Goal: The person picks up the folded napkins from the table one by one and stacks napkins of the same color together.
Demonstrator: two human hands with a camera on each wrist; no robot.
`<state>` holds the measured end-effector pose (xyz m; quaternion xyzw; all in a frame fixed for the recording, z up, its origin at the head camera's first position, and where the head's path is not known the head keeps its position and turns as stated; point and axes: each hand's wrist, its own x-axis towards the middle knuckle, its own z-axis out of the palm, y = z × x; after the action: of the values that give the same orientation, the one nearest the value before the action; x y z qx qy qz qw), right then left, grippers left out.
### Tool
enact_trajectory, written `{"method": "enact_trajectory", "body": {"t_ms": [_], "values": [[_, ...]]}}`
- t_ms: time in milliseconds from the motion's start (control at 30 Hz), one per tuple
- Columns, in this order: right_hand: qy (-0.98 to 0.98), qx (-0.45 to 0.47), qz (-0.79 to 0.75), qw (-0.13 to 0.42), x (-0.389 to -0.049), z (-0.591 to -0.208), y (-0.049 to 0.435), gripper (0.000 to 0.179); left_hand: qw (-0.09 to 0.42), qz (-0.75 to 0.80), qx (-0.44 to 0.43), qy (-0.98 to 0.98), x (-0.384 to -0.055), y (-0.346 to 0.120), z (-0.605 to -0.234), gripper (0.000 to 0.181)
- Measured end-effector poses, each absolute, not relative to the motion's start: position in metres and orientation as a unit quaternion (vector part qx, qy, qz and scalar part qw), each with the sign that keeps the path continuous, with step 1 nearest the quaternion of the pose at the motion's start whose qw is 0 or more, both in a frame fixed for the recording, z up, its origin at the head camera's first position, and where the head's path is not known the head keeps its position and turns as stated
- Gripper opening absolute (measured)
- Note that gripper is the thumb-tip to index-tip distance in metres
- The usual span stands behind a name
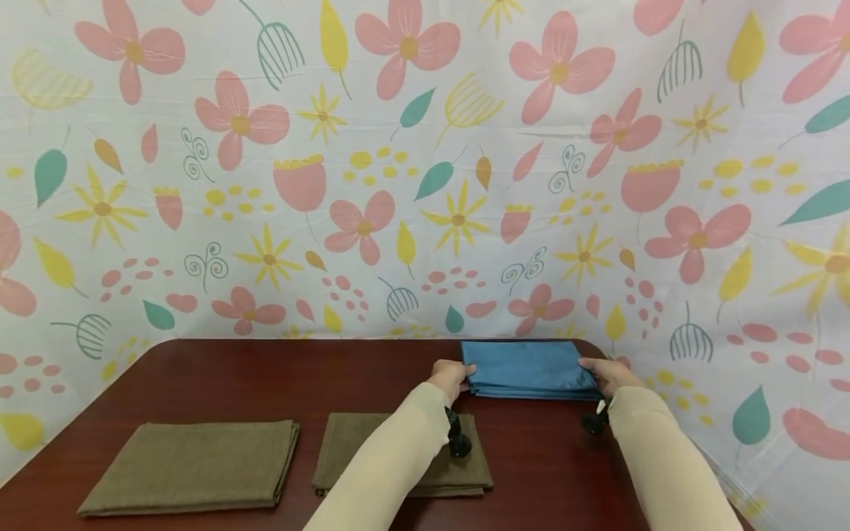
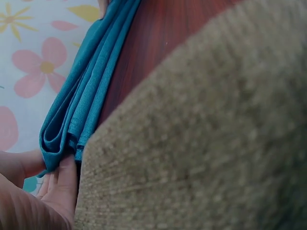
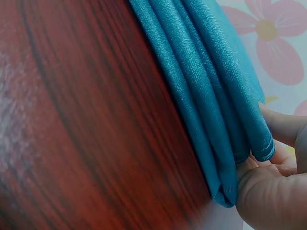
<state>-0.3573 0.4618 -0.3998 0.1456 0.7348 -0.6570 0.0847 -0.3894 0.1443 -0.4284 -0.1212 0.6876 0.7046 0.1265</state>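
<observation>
Cloth (image 1: pixel 524 365), blue and layered, is pinched by left hand (image 1: pixel 451 375) and right hand (image 1: pixel 609 375).

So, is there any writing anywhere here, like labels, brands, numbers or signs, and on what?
None that I can read.
The blue cloth, both brown cloths and the table show no lettering.
The backdrop shows printed flowers, leaves and other shapes.
The black wrist devices are too small to tell.

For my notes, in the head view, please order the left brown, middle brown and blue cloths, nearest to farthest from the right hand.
1. Blue cloth: in right hand
2. Middle brown cloth: partly behind left sleeve
3. Left brown cloth: leftmost
</observation>
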Motion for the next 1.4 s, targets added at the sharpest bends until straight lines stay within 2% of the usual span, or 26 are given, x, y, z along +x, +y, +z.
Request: {"method": "enact_trajectory", "body": {"t_ms": [100,267,467,667,967,1200,1400], "values": [[0.761,0.136,-0.627,0.097,-0.356,-0.398,0.464,0.081,0.134,0.707,-0.12,0.684,-0.39,0.145,-0.428,0.055],[0.806,0.137,-0.568,0.096,-0.354,-0.399,0.466,0.078,0.143,0.707,-0.115,0.683,-0.389,0.144,-0.428,0.062],[0.792,0.145,-0.585,0.099,-0.354,-0.403,0.464,0.082,0.14,0.707,-0.118,0.683,-0.384,0.14,-0.426,0.065],[0.756,0.116,-0.633,0.119,-0.354,-0.407,0.464,0.07,0.177,0.745,-0.083,0.637,-0.375,0.13,-0.421,0.074],[0.739,0.124,-0.654,0.104,-0.347,-0.386,0.468,0.056,0.197,0.75,-0.081,0.627,-0.384,0.124,-0.416,0.047],[0.655,0.139,-0.739,0.069,-0.336,-0.373,0.465,0.031,0.193,0.727,-0.064,0.656,-0.383,0.119,-0.413,0.046],[0.651,0.127,-0.745,0.065,-0.334,-0.363,0.456,0.037,0.206,0.714,-0.056,0.667,-0.382,0.115,-0.411,0.046]]}}
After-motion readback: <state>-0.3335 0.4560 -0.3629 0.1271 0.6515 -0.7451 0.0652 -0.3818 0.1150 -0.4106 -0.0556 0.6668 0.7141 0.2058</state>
